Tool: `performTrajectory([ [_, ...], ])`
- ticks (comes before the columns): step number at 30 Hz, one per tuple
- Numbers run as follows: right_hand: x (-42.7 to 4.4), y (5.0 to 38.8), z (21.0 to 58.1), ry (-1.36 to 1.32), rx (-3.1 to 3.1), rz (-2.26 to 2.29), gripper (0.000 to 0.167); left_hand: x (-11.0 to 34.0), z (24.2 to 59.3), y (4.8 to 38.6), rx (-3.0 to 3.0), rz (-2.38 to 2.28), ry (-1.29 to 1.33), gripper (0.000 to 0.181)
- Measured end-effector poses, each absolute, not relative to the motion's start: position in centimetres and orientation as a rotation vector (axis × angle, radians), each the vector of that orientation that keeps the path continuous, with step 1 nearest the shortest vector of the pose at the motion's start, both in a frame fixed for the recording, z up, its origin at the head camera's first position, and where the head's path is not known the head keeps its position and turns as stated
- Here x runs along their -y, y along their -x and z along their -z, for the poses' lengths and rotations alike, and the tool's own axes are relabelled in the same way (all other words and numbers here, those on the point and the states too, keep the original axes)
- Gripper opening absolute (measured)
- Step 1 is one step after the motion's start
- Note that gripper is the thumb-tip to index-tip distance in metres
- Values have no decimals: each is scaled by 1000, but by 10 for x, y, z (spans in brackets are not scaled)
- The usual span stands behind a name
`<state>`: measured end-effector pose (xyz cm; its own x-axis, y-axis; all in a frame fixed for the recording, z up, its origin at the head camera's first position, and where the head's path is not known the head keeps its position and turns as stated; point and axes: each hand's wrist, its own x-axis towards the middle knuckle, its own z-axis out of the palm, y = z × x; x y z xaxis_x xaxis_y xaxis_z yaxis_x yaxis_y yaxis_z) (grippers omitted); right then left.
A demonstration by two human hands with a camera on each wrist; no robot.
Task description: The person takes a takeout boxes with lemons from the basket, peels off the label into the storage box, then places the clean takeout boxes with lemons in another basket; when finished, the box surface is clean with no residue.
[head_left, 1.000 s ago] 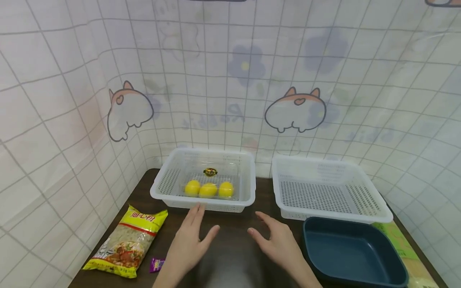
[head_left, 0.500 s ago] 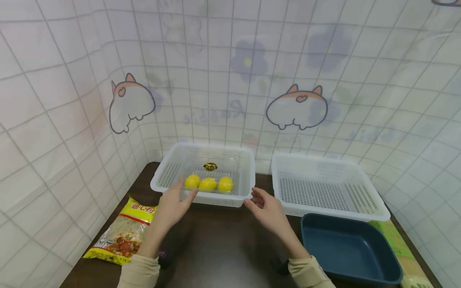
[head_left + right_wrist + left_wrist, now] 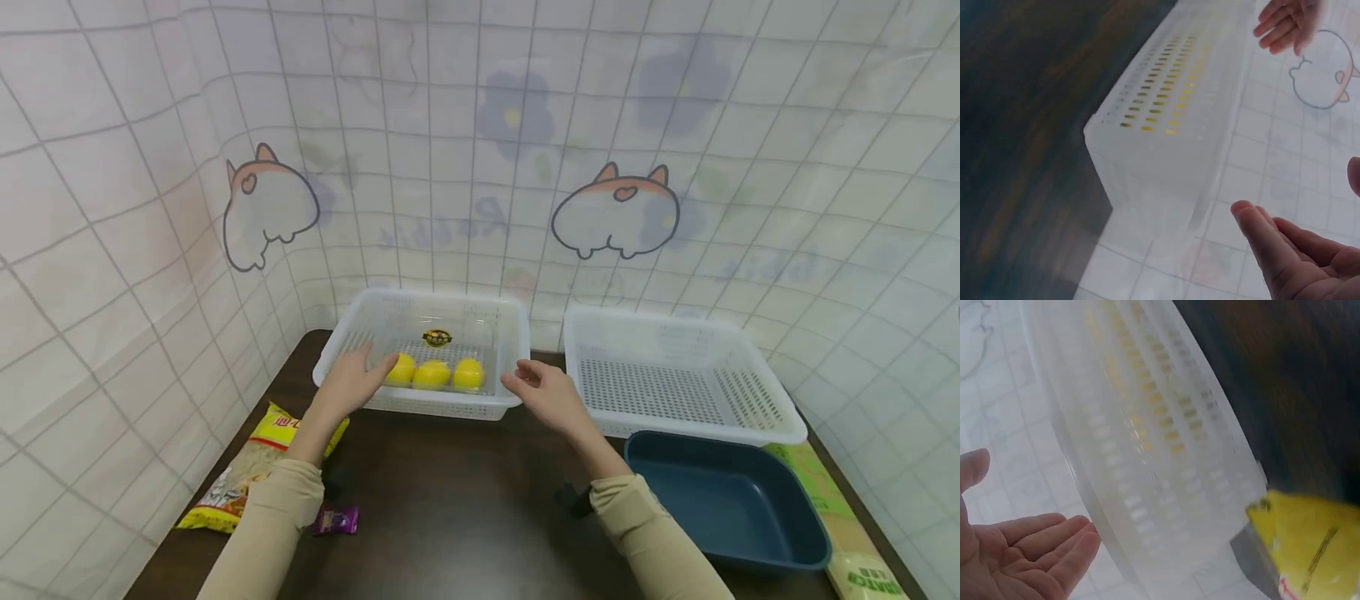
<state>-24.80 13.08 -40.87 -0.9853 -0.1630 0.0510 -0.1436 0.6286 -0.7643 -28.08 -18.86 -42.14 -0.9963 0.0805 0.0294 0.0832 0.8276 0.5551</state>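
Observation:
A white plastic basket point(image 3: 442, 402) stands at the back left of the table, holding a clear plastic box point(image 3: 480, 333) with three yellow round fruits point(image 3: 431, 375) that look like lemons. My left hand point(image 3: 348, 382) is at the basket's left front corner, fingers extended; in the left wrist view its fingertips point(image 3: 1088, 540) are at the rim, and I cannot tell whether they touch. By the right front corner is my right hand point(image 3: 551, 396), fingers slightly bent and thumb apart; the right wrist view shows it a little away from the basket wall point(image 3: 1147, 181). Neither hand holds anything.
To the right stand a second white basket point(image 3: 660, 390) and a dark blue tub point(image 3: 727, 500), with a green-and-tan packet point(image 3: 847, 533) beside it. A yellow food bag point(image 3: 243, 479) lies under my left forearm, near a small purple packet point(image 3: 337, 521). Patterned cloth point(image 3: 450, 167) hangs behind.
Both hands have moved forward from above the table to the left basket and spread apart, the left to its left corner, the right to its right corner. The basket has not visibly moved.

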Motion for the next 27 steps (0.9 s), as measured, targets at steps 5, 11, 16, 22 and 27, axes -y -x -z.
performTrajectory([
  [5, -125, 263, 399, 264, -2761, 1268, 68, 197, 418, 300, 3071, 863, 147, 83],
  [11, -116, 286, 394, 170, -2653, 1334, 75, 192, 416, 325, 3134, 882, 157, 85],
  [16, -105, 302, 398, 85, -2647, 1286, 79, 189, 418, 337, 3209, 930, 84, 86],
  [22, -93, 318, 406, 3, -2562, 1250, 80, 193, 420, 343, 3277, 951, 26, 87],
  [27, -89, 325, 413, -48, -2375, 1409, 86, 196, 423, 349, 3287, 1060, -23, 87],
])
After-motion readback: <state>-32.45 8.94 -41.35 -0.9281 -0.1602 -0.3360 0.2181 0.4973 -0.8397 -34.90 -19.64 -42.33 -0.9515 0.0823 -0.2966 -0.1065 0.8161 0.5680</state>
